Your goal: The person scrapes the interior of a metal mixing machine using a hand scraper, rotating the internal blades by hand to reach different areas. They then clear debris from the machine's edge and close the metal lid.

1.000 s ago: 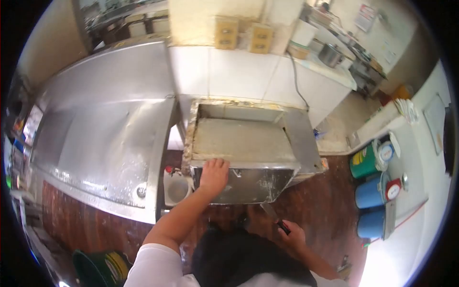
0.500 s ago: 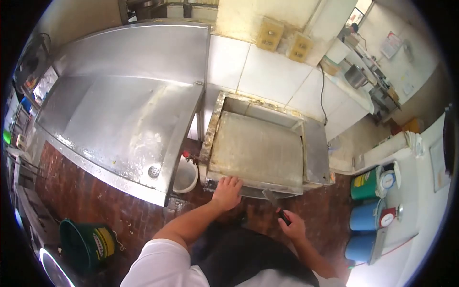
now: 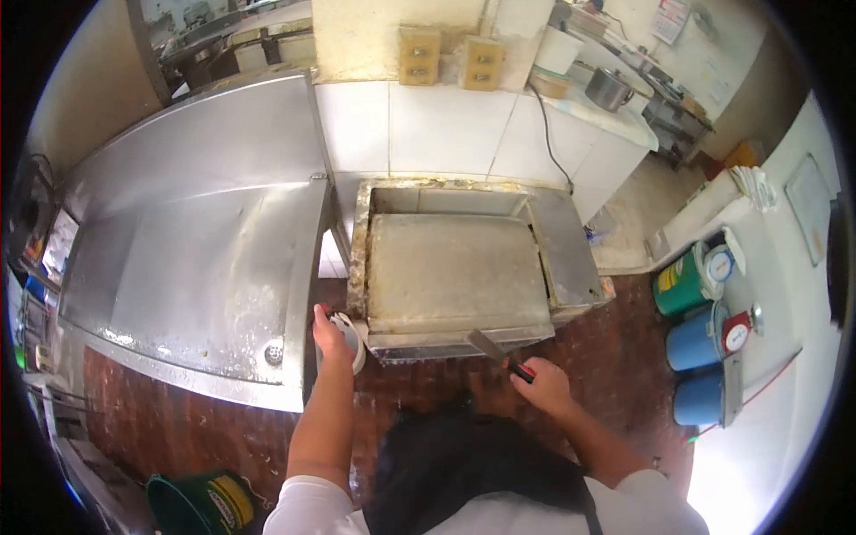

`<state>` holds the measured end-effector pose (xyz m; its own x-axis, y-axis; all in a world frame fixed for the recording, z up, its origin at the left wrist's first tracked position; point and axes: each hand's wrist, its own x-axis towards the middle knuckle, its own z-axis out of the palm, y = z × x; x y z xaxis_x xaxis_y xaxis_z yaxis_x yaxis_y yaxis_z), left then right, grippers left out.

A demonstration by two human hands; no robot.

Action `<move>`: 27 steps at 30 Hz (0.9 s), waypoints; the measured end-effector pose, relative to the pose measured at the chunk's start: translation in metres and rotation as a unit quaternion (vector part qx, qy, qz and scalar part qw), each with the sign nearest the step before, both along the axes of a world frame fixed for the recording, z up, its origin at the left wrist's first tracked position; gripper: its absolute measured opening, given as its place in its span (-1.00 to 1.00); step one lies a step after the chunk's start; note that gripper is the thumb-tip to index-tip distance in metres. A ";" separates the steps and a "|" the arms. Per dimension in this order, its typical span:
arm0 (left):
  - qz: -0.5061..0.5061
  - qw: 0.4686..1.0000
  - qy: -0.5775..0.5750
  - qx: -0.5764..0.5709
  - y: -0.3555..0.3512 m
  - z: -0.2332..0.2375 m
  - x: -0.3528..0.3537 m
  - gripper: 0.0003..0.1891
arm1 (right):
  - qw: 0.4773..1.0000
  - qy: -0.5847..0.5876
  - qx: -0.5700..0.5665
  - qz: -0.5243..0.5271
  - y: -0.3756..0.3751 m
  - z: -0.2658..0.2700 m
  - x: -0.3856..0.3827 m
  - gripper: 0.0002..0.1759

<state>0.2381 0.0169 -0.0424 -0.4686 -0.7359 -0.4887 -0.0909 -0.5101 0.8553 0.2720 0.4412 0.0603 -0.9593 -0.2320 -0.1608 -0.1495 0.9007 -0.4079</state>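
My right hand (image 3: 546, 387) is closed around the red-and-black handle of a scraper (image 3: 490, 346). Its flat metal blade points up and left, by the front edge of the flat-top griddle (image 3: 459, 276). My left hand (image 3: 331, 337) is over the white bucket (image 3: 358, 357), which stands between the steel table and the griddle. At least one finger is stretched out beside a small red part (image 3: 329, 309) at the bucket's rim. The hand hides some of the bucket, and its other fingers are hard to make out.
Left of the griddle stands a steel table (image 3: 196, 285) with a drain hole. A green bucket (image 3: 201, 504) is on the brown floor at lower left. Along the right wall are blue bins (image 3: 695, 397) and weighing scales (image 3: 736, 334). A cord (image 3: 548, 134) hangs behind the griddle.
My left hand has left the griddle's front edge and moved left to the white bucket. My right hand still holds the scraper near the griddle front. The camera view has turned.
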 end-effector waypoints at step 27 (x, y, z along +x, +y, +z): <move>0.014 0.988 -0.142 0.061 -0.025 -0.040 -0.009 -0.81 | 0.932 -0.114 -0.075 0.337 0.047 -0.054 -0.153 -0.47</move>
